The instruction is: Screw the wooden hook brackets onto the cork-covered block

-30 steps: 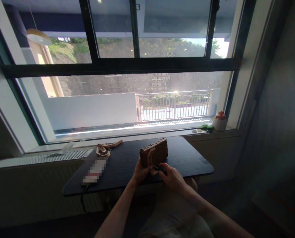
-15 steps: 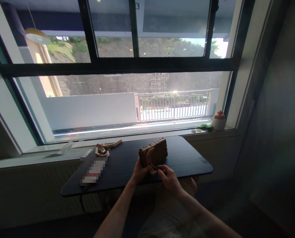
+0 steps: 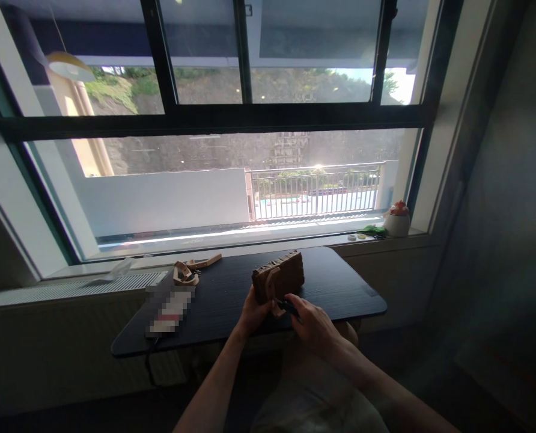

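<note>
Our left hand (image 3: 252, 314) clamps the brown box (image 3: 291, 274) at its lower left; our right hand (image 3: 313, 320), just off the box's near side, grips a dark tool (image 3: 289, 307) at its tan strap (image 3: 271, 284). We judge that work unfinished; left of the box, tan strips (image 3: 185, 274) lie unattached on the tabletop (image 3: 340, 291).

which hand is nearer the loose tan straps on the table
Left: the left hand, holding the brown item, is to the right of the tan straps; the right hand, with a dark tool, is farther right.
</note>
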Demonstrator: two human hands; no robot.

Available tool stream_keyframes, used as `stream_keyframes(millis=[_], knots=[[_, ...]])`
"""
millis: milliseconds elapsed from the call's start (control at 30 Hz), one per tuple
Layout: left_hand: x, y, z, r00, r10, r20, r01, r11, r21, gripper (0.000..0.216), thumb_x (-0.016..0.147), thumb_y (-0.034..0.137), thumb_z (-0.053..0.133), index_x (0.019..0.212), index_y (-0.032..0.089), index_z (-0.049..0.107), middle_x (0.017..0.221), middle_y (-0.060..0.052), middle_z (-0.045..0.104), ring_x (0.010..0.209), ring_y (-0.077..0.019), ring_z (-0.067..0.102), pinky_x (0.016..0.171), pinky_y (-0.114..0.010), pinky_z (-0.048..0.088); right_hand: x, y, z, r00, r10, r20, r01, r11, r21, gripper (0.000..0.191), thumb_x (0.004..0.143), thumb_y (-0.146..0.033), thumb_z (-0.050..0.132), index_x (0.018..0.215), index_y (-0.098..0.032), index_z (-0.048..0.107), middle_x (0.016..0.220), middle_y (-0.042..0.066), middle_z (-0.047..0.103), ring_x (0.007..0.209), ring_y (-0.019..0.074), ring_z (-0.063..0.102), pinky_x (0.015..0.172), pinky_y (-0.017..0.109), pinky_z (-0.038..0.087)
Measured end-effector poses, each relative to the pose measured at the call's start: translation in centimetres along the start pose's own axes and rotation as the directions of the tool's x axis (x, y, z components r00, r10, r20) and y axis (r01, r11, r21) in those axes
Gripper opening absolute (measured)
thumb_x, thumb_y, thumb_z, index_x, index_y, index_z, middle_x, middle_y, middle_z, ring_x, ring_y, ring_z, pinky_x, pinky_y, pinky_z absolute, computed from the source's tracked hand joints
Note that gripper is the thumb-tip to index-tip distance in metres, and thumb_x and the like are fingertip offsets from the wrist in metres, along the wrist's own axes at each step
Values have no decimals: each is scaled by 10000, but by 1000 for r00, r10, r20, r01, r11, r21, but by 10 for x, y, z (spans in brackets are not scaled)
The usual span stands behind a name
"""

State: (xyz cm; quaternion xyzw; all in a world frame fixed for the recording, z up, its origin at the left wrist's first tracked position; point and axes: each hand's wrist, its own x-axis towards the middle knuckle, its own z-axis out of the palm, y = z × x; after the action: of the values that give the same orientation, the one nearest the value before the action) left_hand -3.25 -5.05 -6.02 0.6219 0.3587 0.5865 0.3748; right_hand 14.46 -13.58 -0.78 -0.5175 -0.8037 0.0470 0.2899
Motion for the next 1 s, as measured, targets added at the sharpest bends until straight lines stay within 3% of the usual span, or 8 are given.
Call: stream_keyframes(millis=[167, 300, 467, 600, 700, 800, 900, 1000], knots=[[1, 1, 0, 1000, -20, -20, 21, 1000, 16, 537, 585, 250, 711, 1065, 169, 487, 936, -27, 618, 843, -190, 580, 750, -318, 477, -5, -2, 8, 992, -121, 36, 127, 960, -249, 316, 878, -174, 337, 1147, -211, 500, 869, 68, 621, 731, 161, 598, 626, 239, 397], [1, -1, -2, 999, -50, -16, 50, 999, 14, 542, 578, 265, 716, 1063, 170, 495, 925, -27, 625, 848, -199, 587, 748, -328, 480, -5, 3, 25, 996, 5, -93, 1, 998, 60, 291, 887, -277, 350, 1117, -190, 505, 913, 63, 649, 794, 179, 610, 685, 264, 414], [2, -1, -1, 999, -38, -13, 39, 999, 13, 546, 593, 243, 703, 1082, 162, 474, 927, -32, 623, 842, -192, 587, 758, -329, 477, -4, 9, 41, 949, 306, -74, -242, 859, 451, 328, 865, -366, 348, 991, -167, 576, 846, 62, 667, 777, 181, 610, 673, 269, 431], [0, 3, 1, 1000, -11, -15, 12, 1000, 16, 543, 594, 239, 703, 1082, 164, 478, 955, -40, 618, 876, -196, 579, 778, -333, 475, -7, 8, 27, 973, 229, 6, -224, 947, 230, 334, 838, -353, 400, 1089, -186, 545, 902, 66, 666, 840, 207, 611, 706, 290, 414], [-1, 4, 1, 1000, -5, -20, 6, 1000, 26, 532, 598, 234, 696, 1083, 174, 485, 979, -31, 617, 885, -192, 577, 792, -332, 472, -7, 0, 9, 994, 106, 2, -106, 994, -36, 460, 802, -271, 465, 1254, -210, 407, 969, 67, 645, 844, 204, 610, 689, 277, 400], [0, 0, 0, 1000, -17, -10, 17, 1000, 26, 558, 605, 228, 690, 1117, 178, 471, 962, -25, 624, 865, -191, 586, 783, -334, 475, -5, -9, -3, 998, -41, 37, 48, 974, -222, 376, 842, -182, 391, 1210, -240, 448, 944, 63, 621, 789, 171, 605, 645, 247, 387], [1, -2, -2, 1000, -26, -8, 26, 999, 22, 588, 595, 225, 700, 1132, 174, 466, 953, -28, 627, 859, -197, 590, 780, -334, 475, -3, -12, -3, 990, -123, 67, 136, 955, -263, 335, 859, -149, 347, 1142, -235, 505, 859, 57, 613, 734, 159, 597, 621, 236, 381], [1, -2, -3, 1000, -29, -10, 29, 999, 24, 561, 591, 235, 708, 1100, 162, 484, 966, -36, 623, 872, -201, 586, 783, -329, 473, -4, -7, 8, 996, -93, -10, 91, 991, -96, 314, 864, -194, 362, 1144, -215, 504, 925, 65, 630, 791, 171, 602, 673, 249, 399]])
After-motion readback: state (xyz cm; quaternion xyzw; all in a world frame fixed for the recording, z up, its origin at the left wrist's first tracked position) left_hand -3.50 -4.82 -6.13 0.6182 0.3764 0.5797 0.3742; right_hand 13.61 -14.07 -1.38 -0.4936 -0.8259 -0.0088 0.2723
